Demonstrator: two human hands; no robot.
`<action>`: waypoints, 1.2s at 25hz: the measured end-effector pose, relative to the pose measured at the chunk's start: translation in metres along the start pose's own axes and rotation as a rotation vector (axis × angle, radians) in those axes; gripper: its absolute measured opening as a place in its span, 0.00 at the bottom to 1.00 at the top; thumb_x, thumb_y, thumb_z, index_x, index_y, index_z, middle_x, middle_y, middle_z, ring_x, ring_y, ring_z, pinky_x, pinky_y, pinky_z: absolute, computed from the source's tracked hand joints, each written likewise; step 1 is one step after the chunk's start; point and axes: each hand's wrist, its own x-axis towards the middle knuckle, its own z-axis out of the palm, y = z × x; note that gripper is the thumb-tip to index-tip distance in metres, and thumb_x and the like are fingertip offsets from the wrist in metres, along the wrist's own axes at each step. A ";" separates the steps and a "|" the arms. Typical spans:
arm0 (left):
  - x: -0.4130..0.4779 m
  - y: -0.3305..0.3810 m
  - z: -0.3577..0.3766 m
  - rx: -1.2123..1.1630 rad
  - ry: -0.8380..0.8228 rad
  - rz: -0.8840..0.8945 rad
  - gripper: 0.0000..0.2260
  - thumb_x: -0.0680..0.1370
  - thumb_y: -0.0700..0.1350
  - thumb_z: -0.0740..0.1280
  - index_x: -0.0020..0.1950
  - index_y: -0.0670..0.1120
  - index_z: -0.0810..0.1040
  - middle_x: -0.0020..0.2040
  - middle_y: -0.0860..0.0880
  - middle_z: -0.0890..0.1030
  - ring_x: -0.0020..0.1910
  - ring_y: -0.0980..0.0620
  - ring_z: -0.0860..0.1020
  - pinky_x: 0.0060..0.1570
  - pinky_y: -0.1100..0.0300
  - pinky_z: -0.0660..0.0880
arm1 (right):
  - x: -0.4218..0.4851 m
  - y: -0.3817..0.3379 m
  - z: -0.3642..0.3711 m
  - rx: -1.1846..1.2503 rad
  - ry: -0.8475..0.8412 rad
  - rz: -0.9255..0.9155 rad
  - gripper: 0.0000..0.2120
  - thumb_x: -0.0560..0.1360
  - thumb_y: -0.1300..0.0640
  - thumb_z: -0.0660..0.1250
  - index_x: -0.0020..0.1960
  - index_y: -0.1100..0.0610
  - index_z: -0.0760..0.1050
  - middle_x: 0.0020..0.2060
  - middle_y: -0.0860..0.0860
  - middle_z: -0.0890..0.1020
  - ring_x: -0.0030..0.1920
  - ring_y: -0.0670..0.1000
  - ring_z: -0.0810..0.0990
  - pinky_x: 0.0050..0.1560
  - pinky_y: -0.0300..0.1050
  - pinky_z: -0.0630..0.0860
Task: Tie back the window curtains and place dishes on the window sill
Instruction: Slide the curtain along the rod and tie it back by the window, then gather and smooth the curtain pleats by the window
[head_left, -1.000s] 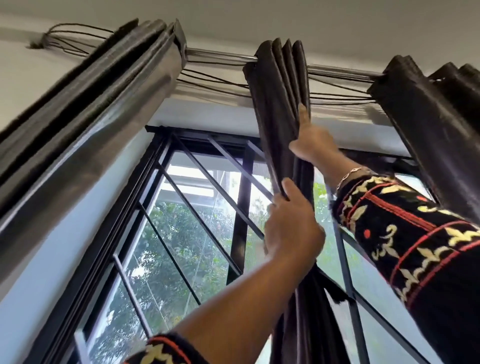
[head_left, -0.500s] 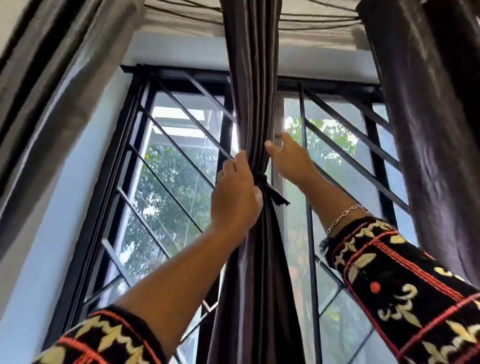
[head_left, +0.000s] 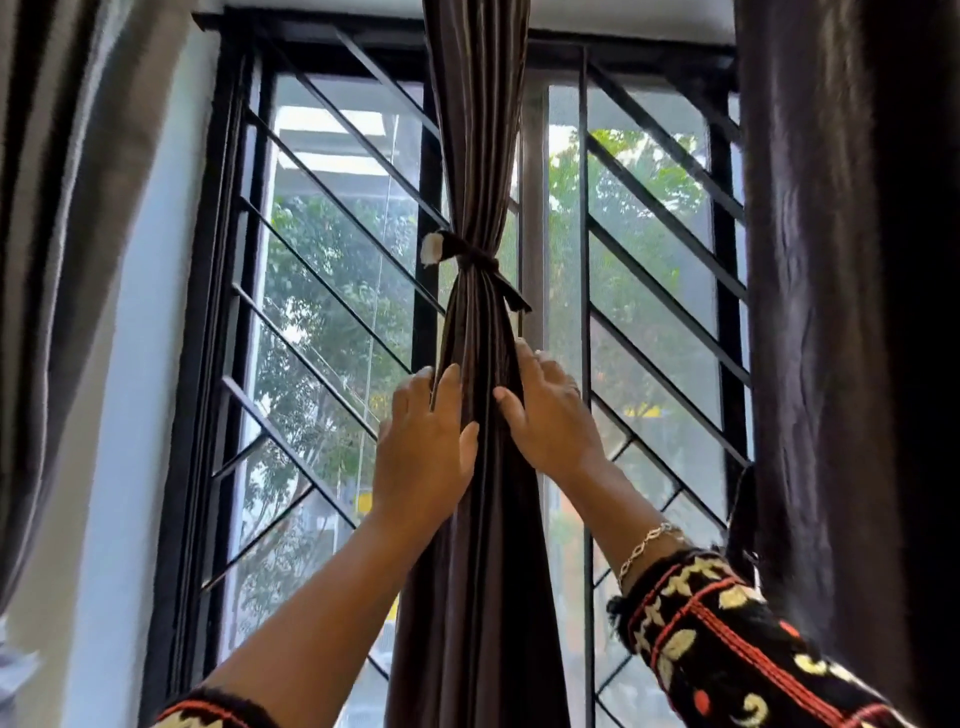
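Fingers (head_left: 450, 387) straight on both your hands, gripping nothing. Left hand (head_left: 423, 447) lies flat against the left side of the gathered middle curtain (head_left: 480, 571). Right hand (head_left: 553, 415) lies flat against its right side, bracelet (head_left: 647, 543) at the wrist, patterned sleeve (head_left: 727, 654) below. Both hands touch the cloth below the dark tie (head_left: 475, 257), which cinches the curtain tight. Left curtain (head_left: 62, 208) and right curtain (head_left: 841, 260) hang at the frame edges. Behind: black window grille (head_left: 337, 223), glass, green trees.

The middle curtain (head_left: 480, 156) and its tie (head_left: 475, 258) are dark brown; the window frame (head_left: 205, 312) behind it is black; the sleeve (head_left: 727, 639) beside it is black with red-and-cream embroidery.
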 end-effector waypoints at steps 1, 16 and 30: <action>-0.013 -0.004 0.002 0.000 -0.020 -0.015 0.27 0.77 0.49 0.63 0.73 0.43 0.60 0.69 0.41 0.65 0.70 0.42 0.60 0.63 0.44 0.69 | -0.014 0.001 0.005 -0.027 -0.017 0.011 0.29 0.79 0.48 0.56 0.75 0.55 0.50 0.72 0.59 0.61 0.72 0.59 0.59 0.67 0.51 0.63; -0.222 -0.025 0.007 -0.034 -0.311 0.183 0.32 0.73 0.58 0.55 0.69 0.36 0.65 0.70 0.38 0.66 0.70 0.39 0.63 0.70 0.50 0.50 | -0.274 0.000 0.049 -0.360 -0.341 0.260 0.34 0.78 0.41 0.51 0.76 0.52 0.38 0.76 0.56 0.45 0.76 0.54 0.46 0.74 0.47 0.48; -0.280 0.114 0.033 -0.273 -0.408 0.277 0.33 0.78 0.61 0.45 0.71 0.37 0.63 0.72 0.38 0.61 0.75 0.50 0.38 0.71 0.49 0.44 | -0.372 0.077 -0.113 -0.856 -0.168 0.236 0.30 0.59 0.51 0.79 0.58 0.59 0.78 0.54 0.61 0.80 0.53 0.60 0.81 0.53 0.53 0.78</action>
